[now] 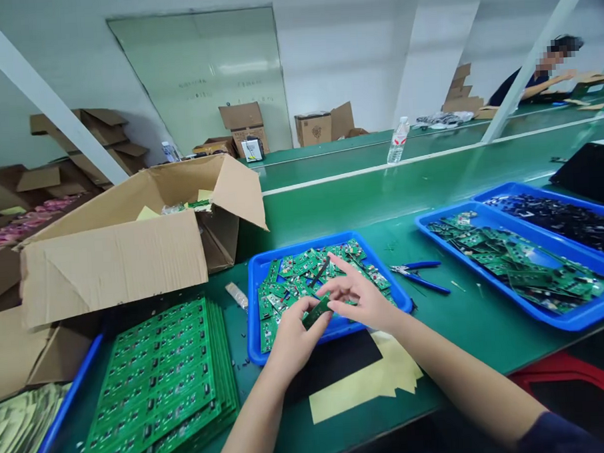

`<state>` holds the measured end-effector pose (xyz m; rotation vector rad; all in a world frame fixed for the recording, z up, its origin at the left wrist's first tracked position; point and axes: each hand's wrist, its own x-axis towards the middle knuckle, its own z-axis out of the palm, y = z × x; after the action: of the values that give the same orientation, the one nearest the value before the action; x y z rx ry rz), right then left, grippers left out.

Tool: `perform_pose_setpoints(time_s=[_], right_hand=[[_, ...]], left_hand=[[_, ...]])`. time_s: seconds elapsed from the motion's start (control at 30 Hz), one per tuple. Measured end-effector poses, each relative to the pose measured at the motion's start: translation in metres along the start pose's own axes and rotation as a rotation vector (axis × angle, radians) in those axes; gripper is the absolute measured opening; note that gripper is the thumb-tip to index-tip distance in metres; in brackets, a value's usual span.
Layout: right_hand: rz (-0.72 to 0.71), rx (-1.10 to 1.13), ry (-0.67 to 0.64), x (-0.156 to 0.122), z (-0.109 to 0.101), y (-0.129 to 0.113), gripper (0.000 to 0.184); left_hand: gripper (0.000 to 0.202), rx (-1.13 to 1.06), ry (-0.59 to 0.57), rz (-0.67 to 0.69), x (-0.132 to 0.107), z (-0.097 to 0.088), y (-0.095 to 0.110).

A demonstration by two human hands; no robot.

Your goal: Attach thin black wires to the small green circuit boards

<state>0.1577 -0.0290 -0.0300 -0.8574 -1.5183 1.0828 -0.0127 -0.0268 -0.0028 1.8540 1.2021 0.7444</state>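
Pinching a small green circuit board (316,313) between my left hand (297,341) and right hand (359,297), I keep it low over the blue tray (252,302) of loose boards, wrists turned inward. Stacked PCB panels (159,386) sit by my left; blue-handled pliers (419,273) lie within easy reach on my right.

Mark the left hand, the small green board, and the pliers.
Left hand (292,344): head view, back of the hand.
Small green board (316,313): head view, its middle.
Pliers (432,283): head view, lower blue handle.
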Motion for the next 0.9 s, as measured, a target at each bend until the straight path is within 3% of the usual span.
perform_pose_setpoints(time_s=[0.1,0.17,0.23,0.3,0.43,0.67,0.9], right_hand=[[-0.091,-0.173,0.303,0.002,-0.008,-0.002,0.044],[-0.133,-0.228,0.434,0.004,-0.013,-0.004,0.024],[-0.111,-0.179,0.390,0.003,-0.013,-0.004,0.018],[-0.055,-0.135,0.238,0.001,-0.008,-0.004,0.018],[-0.105,-0.303,0.036,-0.005,0.006,-0.001,0.025],[-0.268,-0.529,0.014,-0.007,0.006,0.006,0.033],[-0.106,-0.502,0.027,-0.009,0.007,-0.002,0.042]], left_hand=[[0.018,-0.071,0.044,-0.027,0.000,-0.002,0.000],[0.017,-0.122,0.076,-0.057,0.000,-0.003,-0.001],[0.015,-0.165,0.090,-0.086,0.000,-0.001,-0.001],[0.013,-0.194,0.100,-0.101,0.000,0.001,-0.001],[0.017,-0.224,0.085,-0.102,0.001,0.006,-0.004],[0.023,-0.229,0.074,-0.108,0.001,0.009,-0.009],[0.021,-0.144,0.147,-0.114,0.000,0.008,0.000]])
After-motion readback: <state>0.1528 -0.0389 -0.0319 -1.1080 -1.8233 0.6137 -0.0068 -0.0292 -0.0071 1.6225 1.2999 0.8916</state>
